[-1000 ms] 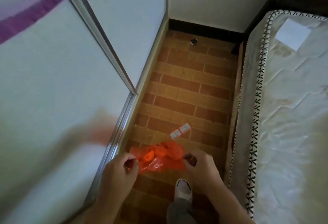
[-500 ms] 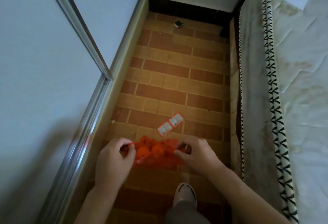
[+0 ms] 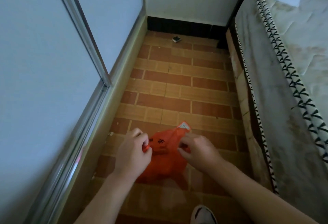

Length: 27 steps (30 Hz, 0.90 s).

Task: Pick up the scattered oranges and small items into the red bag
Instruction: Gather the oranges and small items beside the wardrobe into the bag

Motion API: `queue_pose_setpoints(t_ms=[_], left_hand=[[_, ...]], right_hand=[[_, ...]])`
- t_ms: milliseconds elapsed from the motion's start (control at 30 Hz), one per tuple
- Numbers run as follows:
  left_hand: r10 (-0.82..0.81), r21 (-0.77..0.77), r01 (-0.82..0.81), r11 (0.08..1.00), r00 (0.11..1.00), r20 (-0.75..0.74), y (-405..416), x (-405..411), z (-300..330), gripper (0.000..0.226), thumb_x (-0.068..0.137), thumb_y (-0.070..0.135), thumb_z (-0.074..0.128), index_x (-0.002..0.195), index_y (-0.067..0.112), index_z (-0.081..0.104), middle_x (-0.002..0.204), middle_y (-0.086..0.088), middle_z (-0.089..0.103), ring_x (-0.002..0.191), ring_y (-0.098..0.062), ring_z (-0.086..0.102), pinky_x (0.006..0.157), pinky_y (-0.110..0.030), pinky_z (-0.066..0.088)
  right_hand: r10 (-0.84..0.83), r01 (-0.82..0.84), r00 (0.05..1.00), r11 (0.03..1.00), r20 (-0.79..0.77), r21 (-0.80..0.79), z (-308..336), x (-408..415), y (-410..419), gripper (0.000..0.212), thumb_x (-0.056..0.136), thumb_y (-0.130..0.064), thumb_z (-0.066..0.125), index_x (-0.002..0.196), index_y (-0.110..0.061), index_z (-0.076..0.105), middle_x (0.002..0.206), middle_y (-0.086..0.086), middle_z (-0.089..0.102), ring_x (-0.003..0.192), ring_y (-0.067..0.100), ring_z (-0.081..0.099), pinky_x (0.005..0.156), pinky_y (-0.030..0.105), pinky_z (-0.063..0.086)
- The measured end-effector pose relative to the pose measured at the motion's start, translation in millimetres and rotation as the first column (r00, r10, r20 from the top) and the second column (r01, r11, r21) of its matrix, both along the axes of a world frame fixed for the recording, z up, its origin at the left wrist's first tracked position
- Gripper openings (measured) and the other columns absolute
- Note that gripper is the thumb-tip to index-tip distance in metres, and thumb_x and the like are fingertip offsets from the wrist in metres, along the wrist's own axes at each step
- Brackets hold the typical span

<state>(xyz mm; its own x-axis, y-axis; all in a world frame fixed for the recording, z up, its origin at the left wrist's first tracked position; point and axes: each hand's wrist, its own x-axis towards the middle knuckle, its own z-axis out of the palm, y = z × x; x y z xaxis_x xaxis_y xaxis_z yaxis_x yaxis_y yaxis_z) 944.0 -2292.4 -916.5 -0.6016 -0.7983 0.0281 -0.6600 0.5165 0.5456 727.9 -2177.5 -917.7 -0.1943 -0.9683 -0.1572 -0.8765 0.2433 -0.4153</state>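
Red bag [image 3: 162, 159] looks filled; my left hand [image 3: 132, 154] and right hand [image 3: 197, 148] pinch its rim. I reckon the label [image 3: 183, 126] and far small dark item [image 3: 176, 39] remain.

Your red bag [image 3: 162, 159] is a thin, crinkled plastic one, bright orange-red, with dark printed characters on the upper face. It hangs bunched between your 2 hands at about 6 o'clock in the view, above the brick-pattern floor. Its top edge is gathered toward 12 o'clock, and the body sags down toward 6 o'clock. At the bag's 1 o'clock corner a small white label with a red border [image 3: 184, 127] shows, touching or just behind the plastic. You cannot tell what the bag holds inside; no oranges show.
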Motion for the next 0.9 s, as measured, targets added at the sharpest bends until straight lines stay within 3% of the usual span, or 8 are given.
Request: queue_pose_setpoints(t_ms=[167, 233, 300, 367, 433, 533, 700, 900], left_hand=[[-0.020, 0.045, 0.018, 0.999, 0.999, 0.050, 6.8, -3.8, -34.6, 0.038, 0.084, 0.009, 0.071, 0.071, 0.027, 0.041, 0.080, 0.014, 0.042, 0.071, -0.006, 0.045, 0.055, -0.017, 0.030], [-0.034, 0.036, 0.031, 0.999, 0.997, 0.069, 11.2, -3.9, -38.3, 0.030, 0.089, 0.010, 0.069, 0.081, 0.029, 0.047, 0.082, 0.015, 0.045, 0.072, -0.006, 0.048, 0.056, -0.017, 0.035], [-0.057, 0.034, 0.054, 0.998, 0.994, 0.088, 9.3, -0.2, -42.8, 0.024, 0.092, 0.010, 0.065, 0.099, 0.030, 0.054, 0.091, 0.014, 0.054, 0.080, -0.011, 0.058, 0.064, -0.025, 0.050], [-0.084, 0.052, 0.077, 0.996, 0.986, 0.145, 1.0, 6.7, -54.0, 0.034, 0.093, 0.006, 0.057, 0.117, 0.030, 0.062, 0.110, 0.009, 0.064, 0.097, -0.018, 0.064, 0.079, -0.036, 0.057], [-0.124, 0.090, 0.104, 0.990, 0.962, 0.242, -9.6, 14.4, -65.2, 0.050, 0.090, 0.001, 0.053, 0.126, 0.032, 0.069, 0.121, 0.008, 0.066, 0.113, -0.022, 0.061, 0.094, -0.040, 0.055], [-0.176, 0.120, 0.140, 0.983, 0.905, 0.387, -20.6, 24.5, -78.2, 0.051, 0.086, 0.003, 0.052, 0.124, 0.029, 0.073, 0.116, 0.003, 0.068, 0.116, -0.025, 0.056, 0.096, -0.040, 0.051], [-0.162, 0.145, 0.111, 0.983, 0.893, 0.420, -29.6, 28.4, -84.0, 0.039, 0.094, 0.025, 0.057, 0.130, 0.029, 0.069, 0.128, 0.004, 0.065, 0.124, -0.025, 0.053, 0.105, -0.044, 0.048], [-0.165, 0.087, 0.144, 0.986, 0.933, 0.319, -26.4, 11.7, -52.6, 0.060, 0.088, 0.071, 0.047, 0.137, 0.040, 0.061, 0.142, 0.008, 0.056, 0.137, -0.018, 0.044, 0.114, -0.045, 0.040]], right_hand=[[-0.034, 0.035, 0.999, 0.999, 0.028, -0.019, -51.7, 2.5, -2.6, 0.012, 0.085, -0.037, 0.068, 0.087, -0.025, 0.066, 0.089, -0.008, 0.063, 0.085, 0.016, 0.063, 0.073, 0.036, 0.051], [-0.054, 0.055, 0.997, 0.998, 0.054, -0.027, -69.3, 4.5, 3.3, 0.012, 0.084, -0.037, 0.067, 0.086, -0.025, 0.066, 0.088, -0.007, 0.063, 0.083, 0.017, 0.063, 0.069, 0.038, 0.051], [-0.092, 0.096, 0.991, 0.994, 0.094, -0.042, -82.2, 2.5, 11.4, 0.011, 0.082, -0.034, 0.064, 0.084, -0.024, 0.067, 0.085, -0.006, 0.064, 0.080, 0.017, 0.063, 0.067, 0.039, 0.051], [-0.154, 0.161, 0.979, 0.986, 0.131, -0.041, -88.5, -1.1, 21.8, 0.009, 0.078, -0.029, 0.062, 0.081, -0.023, 0.067, 0.080, -0.005, 0.062, 0.075, 0.018, 0.062, 0.067, 0.041, 0.052], [-0.198, 0.204, 0.969, 0.979, 0.145, -0.024, -88.3, -3.9, 31.2, 0.003, 0.077, -0.023, 0.063, 0.077, -0.021, 0.066, 0.076, -0.006, 0.060, 0.071, 0.016, 0.058, 0.065, 0.039, 0.049], [-0.272, 0.273, 0.955, 0.962, 0.116, 0.008, -80.4, -8.7, 37.0, 0.008, 0.081, -0.008, 0.071, 0.079, -0.016, 0.069, 0.078, -0.003, 0.061, 0.073, 0.016, 0.057, 0.067, 0.027, 0.035], [-0.356, 0.341, 0.923, 0.933, -0.147, -0.115, -56.8, -9.3, 30.7, 0.018, 0.086, -0.025, 0.072, 0.104, -0.021, 0.072, 0.104, -0.002, 0.059, 0.096, 0.020, 0.059, 0.079, 0.037, 0.051], [-0.090, 0.059, 0.994, 0.903, -0.054, -0.425, -21.7, 23.8, 1.7, 0.035, 0.094, -0.032, 0.063, 0.126, -0.019, 0.067, 0.136, 0.001, 0.054, 0.127, 0.020, 0.049, 0.105, 0.038, 0.037]])
